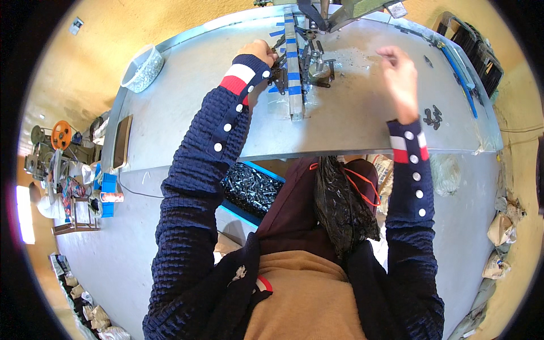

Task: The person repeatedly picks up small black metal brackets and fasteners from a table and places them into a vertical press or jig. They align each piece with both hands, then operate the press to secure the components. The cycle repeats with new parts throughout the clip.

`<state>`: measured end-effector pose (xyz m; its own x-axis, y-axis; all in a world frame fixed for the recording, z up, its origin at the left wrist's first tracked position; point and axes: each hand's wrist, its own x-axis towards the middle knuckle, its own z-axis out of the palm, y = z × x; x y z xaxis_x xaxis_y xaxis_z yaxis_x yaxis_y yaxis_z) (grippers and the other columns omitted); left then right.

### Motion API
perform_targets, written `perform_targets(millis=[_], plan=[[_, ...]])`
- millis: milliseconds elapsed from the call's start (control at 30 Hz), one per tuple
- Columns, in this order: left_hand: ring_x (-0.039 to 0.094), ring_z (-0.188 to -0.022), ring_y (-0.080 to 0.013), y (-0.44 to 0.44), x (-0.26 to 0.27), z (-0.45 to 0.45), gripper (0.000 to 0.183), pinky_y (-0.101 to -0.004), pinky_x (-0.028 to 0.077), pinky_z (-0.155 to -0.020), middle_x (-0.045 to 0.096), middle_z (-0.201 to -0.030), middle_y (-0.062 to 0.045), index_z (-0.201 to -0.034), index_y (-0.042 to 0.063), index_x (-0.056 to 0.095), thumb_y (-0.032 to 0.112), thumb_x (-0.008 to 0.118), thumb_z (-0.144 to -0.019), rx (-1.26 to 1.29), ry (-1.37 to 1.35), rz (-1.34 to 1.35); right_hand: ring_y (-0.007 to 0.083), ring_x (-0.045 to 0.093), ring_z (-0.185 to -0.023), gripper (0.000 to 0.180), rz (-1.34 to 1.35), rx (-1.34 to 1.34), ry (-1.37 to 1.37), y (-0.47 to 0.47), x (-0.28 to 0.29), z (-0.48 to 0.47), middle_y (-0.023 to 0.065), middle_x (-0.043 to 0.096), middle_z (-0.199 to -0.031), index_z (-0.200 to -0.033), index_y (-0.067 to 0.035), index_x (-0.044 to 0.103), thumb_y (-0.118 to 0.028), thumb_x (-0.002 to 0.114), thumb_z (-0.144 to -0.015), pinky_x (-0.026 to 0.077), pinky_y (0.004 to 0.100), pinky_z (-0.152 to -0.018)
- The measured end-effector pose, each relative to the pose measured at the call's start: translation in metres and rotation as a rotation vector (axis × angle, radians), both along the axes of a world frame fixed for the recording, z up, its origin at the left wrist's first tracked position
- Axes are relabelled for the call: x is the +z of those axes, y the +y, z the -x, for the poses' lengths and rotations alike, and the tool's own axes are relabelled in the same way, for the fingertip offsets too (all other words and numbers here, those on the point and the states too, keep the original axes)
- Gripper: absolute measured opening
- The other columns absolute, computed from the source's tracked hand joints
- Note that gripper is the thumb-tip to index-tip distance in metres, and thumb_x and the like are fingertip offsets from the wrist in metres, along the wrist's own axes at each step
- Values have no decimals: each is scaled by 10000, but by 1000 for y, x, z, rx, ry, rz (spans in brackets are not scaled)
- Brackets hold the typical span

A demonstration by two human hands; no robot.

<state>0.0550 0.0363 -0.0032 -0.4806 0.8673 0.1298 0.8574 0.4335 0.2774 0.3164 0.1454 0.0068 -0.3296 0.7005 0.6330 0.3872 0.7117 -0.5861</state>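
Note:
My left hand (pixel 258 52) is at the left side of a metal bar (pixel 294 104) wrapped with strips of blue tape. Its fingertips reach small black parts (pixel 280 78) heaped against the bar, and the sleeve and knuckles hide whether they pinch one. My right hand (pixel 398 78) hovers over the right half of the metal table (pixel 348 131), slightly blurred, its fingers curled; I cannot make out anything in it. Between the hands, more black parts (pixel 305 59) lie around a small metal fixture (pixel 319 70) beneath the machine head (pixel 357 15).
A clear plastic tub (pixel 144 70) of small shiny pieces stands far left, above a phone-like slab (pixel 122 141). At right are several loose black parts (pixel 432 118) and a blue rod (pixel 461 83). A blue-rimmed bin (pixel 272 173) sits under the table; a black plastic bag (pixel 342 208) covers my lap.

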Motion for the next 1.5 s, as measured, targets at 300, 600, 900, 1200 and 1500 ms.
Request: perform_targets(millis=[300,600,900,1200,1500], plan=[[595,-665,-259,20,-8,21,233,-329,458,-634,611,-708,-150,-763,69,653,282,628,-673,-90,-12,124,266,578,-775,142,171,76,-430,12,3,-99,140,597,-795,-814,-38,580,-115,564,-696,442,329,-677],[596,-721,-269,-3,4,13,219,-330,463,-668,609,-748,-153,-760,35,635,244,635,-698,2,9,-19,288,570,-658,107,197,11,-283,-2,3,-61,143,566,-667,-762,0,504,-80,560,-719,428,336,-583],[518,-648,-72,-6,31,-19,128,-173,405,-578,565,-712,-2,-860,9,568,89,593,-763,-426,-854,-246,134,527,-606,130,92,413,-120,-4,8,26,63,547,-676,-865,-15,534,-55,530,-741,419,267,-557],[465,-536,-37,-4,27,-32,130,-147,347,-454,559,-654,1,-833,27,606,137,603,-763,-407,-1011,-272,283,563,-697,137,41,320,10,-24,-9,60,133,583,-725,-834,-35,506,-47,558,-708,435,358,-635],[482,-546,-51,-5,21,-32,136,-154,389,-477,568,-667,-24,-818,-2,600,115,612,-752,-311,-1145,-324,268,572,-660,114,-28,412,75,-24,-11,63,130,579,-707,-802,-26,508,3,551,-700,444,330,-589]])
